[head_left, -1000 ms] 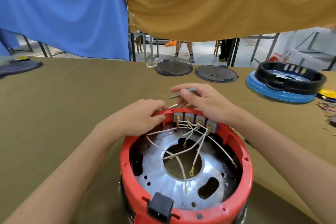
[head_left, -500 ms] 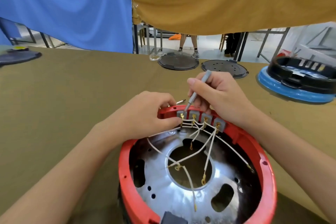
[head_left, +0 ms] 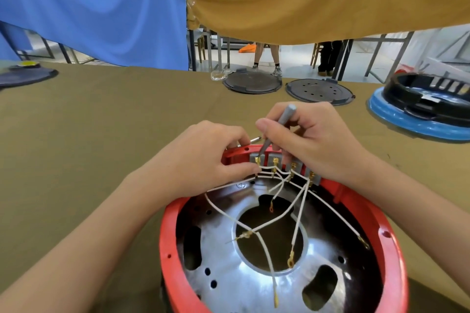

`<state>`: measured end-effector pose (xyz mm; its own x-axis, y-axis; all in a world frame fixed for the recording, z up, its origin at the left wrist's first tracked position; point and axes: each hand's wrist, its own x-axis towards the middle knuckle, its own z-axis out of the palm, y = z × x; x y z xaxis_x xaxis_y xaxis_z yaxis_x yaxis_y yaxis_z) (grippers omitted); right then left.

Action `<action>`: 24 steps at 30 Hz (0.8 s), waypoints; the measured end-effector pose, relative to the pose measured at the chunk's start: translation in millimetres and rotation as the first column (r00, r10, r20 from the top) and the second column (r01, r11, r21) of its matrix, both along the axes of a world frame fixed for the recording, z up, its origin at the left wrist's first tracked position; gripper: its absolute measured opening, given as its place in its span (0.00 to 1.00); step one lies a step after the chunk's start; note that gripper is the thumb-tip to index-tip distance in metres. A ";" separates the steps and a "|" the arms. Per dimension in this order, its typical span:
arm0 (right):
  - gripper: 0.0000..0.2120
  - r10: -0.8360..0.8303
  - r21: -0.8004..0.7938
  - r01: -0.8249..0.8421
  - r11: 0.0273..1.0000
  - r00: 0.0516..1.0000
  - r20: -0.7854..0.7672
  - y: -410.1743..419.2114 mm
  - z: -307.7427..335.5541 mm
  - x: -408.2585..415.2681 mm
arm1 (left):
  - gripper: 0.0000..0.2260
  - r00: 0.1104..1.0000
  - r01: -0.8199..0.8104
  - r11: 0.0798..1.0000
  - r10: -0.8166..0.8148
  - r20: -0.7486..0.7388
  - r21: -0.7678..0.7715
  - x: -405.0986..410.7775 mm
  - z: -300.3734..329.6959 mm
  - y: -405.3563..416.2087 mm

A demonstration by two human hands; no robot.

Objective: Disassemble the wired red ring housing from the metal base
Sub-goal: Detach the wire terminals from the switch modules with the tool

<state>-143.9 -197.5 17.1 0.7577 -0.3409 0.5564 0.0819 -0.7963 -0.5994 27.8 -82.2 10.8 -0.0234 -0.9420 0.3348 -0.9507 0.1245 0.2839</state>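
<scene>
While my left hand pinches the wires at the red ring before me, my right hand grips the screwdriver; next, loosen that terminal carefully.

Red ring housing — white wires — silver metal base.

Both hands crowd the far rim of the red ring housing: the left hand blocks its left side, the right hand with a grey screwdriver covers the terminal blocks. White wires criss-cross the bowl of the metal base, barring its central hole. The green table lies open to the left; two dark lids and a blue-and-black housing stand far right.
</scene>
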 end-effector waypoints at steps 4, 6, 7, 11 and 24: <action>0.12 0.012 0.026 -0.011 1.000 1.000 -0.025 -5.1 1.9 2.2 | 0.15 1.000 -0.008 1.000 0.008 0.001 0.013 -1.1 0.7 0.4; 0.13 0.007 0.127 -0.003 0.992 0.999 -0.033 -10.8 2.7 4.8 | 0.14 1.000 -0.009 1.000 0.009 -0.009 0.021 -1.4 0.6 0.6; 0.13 0.010 0.169 -0.003 0.986 0.999 -0.037 -12.9 2.7 6.6 | 0.14 1.000 -0.010 1.000 0.011 -0.016 0.022 -1.6 0.7 0.6; 0.13 0.021 0.284 -0.007 0.959 0.999 -0.048 -15.6 2.0 14.3 | 0.15 0.999 -0.023 0.999 0.024 -0.035 0.022 -0.9 -0.4 0.6; 0.15 0.004 0.497 0.064 0.865 0.991 -0.136 -20.2 -1.8 15.4 | 0.14 0.998 -0.018 0.999 0.019 -0.065 0.026 1.5 -1.7 0.1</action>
<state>-128.5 -217.7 15.3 0.7953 -0.5706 0.2046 -0.0418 -0.3884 -0.9205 29.3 -82.1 9.1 0.0152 -0.9504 0.3106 -0.9321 0.0990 0.3485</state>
